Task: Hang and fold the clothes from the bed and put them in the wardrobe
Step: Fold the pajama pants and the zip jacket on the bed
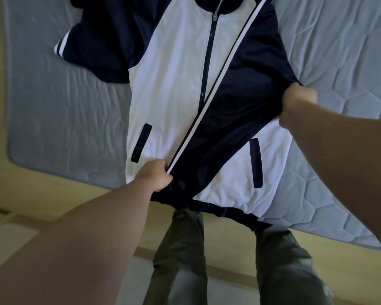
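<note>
A white and navy zip jacket [176,89] lies front up on the bed [59,111], its hem at the near edge. Its right sleeve [235,102], navy with a white stripe, is folded diagonally across the chest. My left hand [156,178] grips the cuff end of that sleeve near the hem. My right hand [298,104] grips the navy fabric at the jacket's right side, where the sleeve folds over. The left sleeve [97,47] lies spread out to the upper left.
The pale blue quilted mattress [339,62] sits on a light wooden bed frame [59,199]. My legs in dark trousers [180,249] stand against the frame's near edge. The wardrobe is not in view.
</note>
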Available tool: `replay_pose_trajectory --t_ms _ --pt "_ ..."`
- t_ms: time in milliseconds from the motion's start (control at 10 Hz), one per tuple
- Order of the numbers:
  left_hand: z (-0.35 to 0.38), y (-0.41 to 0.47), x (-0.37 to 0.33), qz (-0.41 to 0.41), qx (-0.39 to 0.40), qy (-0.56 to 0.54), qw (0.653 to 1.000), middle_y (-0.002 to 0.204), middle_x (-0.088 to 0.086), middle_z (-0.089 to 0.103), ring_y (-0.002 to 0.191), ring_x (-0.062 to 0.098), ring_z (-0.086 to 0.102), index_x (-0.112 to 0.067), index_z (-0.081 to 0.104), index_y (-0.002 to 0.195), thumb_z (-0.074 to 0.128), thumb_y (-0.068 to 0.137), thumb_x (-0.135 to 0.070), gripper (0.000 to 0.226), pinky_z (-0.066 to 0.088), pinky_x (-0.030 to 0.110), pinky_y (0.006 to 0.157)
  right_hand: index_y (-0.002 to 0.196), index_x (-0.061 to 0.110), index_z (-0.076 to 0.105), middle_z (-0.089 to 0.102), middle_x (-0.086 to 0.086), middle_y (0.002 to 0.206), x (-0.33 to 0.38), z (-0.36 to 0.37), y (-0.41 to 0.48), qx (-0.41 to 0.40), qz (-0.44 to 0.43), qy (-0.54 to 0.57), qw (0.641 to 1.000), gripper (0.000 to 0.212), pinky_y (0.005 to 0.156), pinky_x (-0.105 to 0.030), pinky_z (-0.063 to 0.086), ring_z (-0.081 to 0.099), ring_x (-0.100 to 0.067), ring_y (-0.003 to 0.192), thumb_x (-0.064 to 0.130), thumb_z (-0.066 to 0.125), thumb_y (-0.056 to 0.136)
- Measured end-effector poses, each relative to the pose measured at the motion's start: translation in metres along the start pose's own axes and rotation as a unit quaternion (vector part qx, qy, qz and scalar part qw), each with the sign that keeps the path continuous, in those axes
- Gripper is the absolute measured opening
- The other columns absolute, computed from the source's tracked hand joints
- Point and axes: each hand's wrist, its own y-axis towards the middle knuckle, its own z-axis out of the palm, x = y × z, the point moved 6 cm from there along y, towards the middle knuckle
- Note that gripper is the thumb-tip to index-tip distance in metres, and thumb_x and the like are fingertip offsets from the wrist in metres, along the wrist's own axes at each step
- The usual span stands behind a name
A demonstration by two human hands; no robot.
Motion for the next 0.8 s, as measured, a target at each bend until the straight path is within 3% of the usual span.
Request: replay_pose_trajectory --t_ms 100,200,300,400,500,600,700,800 --pt "0.0 0.0 -0.001 -0.006 0.013 0.01 1.0 0.088 0.0 0.066 0.071 0.019 0.068 -0.026 0.06 0.085 0.062 0.08 -0.013 0.014 0.063 0.038 0.066 0.146 0.017 0.042 0.052 -0.005 0.145 -0.009 0.009 -0.007 -0.059 0.086 0.315 0.943 0.045 0.059 -0.019 0.044 0.055 -0.022 0.128 0.034 0.038 0.105" --pt "-0.021 -0.003 -0.009 -0.008 -0.028 -0.01 1.0 0.074 -0.003 0.067 0.057 0.017 0.067 -0.022 0.058 0.077 0.058 0.079 -0.038 0.016 0.054 0.03 0.056 0.142 0.013 0.037 0.046 -0.007 0.146 -0.016 0.018 -0.026 -0.152 0.157 0.211 0.953 0.048 0.103 -0.039 0.04 0.049 -0.027 0.131 0.036 0.047 0.1" --pt "-0.062 0.002 -0.018 -0.017 -0.135 -0.052 0.989 0.079 -0.001 0.063 0.065 0.018 0.057 -0.02 0.053 0.079 0.051 0.085 -0.038 0.019 0.038 0.027 0.055 0.115 0.018 0.05 0.057 -0.003 0.124 -0.011 0.008 -0.059 -0.268 0.089 0.126 0.951 0.026 0.095 -0.04 0.039 0.058 -0.03 0.115 0.025 0.051 0.09" --pt "-0.13 0.024 -0.016 -0.072 -0.288 -0.223 0.929 0.1 0.009 0.065 0.085 0.029 0.059 -0.009 0.059 0.102 0.051 0.094 -0.028 0.022 0.038 0.031 0.068 0.092 0.019 0.045 0.053 0.005 0.101 0.009 0.043 -0.081 -0.148 -0.06 0.129 0.979 0.012 0.073 -0.034 0.04 0.055 -0.023 0.085 0.012 0.042 0.083" --pt "-0.184 0.057 0.0 -0.142 -0.297 -0.374 0.867 0.137 0.014 0.057 0.123 0.032 0.056 -0.009 0.054 0.129 0.049 0.101 -0.041 0.043 0.044 0.036 0.096 0.096 0.023 0.044 0.053 0.002 0.098 0.048 0.093 -0.099 -0.017 -0.159 0.034 0.987 0.013 0.068 -0.033 0.037 0.05 -0.018 0.077 0.012 0.045 0.088" --pt "-0.209 0.081 0.016 -0.153 -0.266 -0.456 0.835 0.133 0.014 0.061 0.12 0.033 0.06 -0.005 0.053 0.135 0.049 0.099 -0.051 0.058 0.048 0.043 0.103 0.102 0.026 0.048 0.057 0.001 0.097 0.071 0.131 -0.11 0.072 -0.2 -0.013 0.977 0.014 0.059 -0.031 0.041 0.055 -0.015 0.076 0.016 0.045 0.091" --pt "-0.234 0.101 0.014 -0.091 -0.2 -0.552 0.805 0.082 -0.003 0.056 0.069 0.015 0.055 -0.014 0.06 0.13 0.05 0.098 -0.051 0.05 0.047 0.029 0.066 0.105 0.03 0.05 0.06 0.005 0.095 0.102 0.17 -0.123 0.128 -0.239 -0.063 0.96 0.016 0.056 -0.03 0.049 0.062 -0.016 0.073 0.019 0.043 0.096" --pt "-0.252 0.108 0.012 -0.076 -0.177 -0.606 0.772 0.084 -0.008 0.054 0.075 0.01 0.053 -0.022 0.062 0.118 0.058 0.093 -0.055 0.042 0.044 0.025 0.065 0.109 0.031 0.049 0.06 0.007 0.097 0.118 0.194 -0.129 0.155 -0.245 -0.059 0.955 0.021 0.057 -0.03 0.053 0.063 -0.016 0.072 0.018 0.041 0.096"
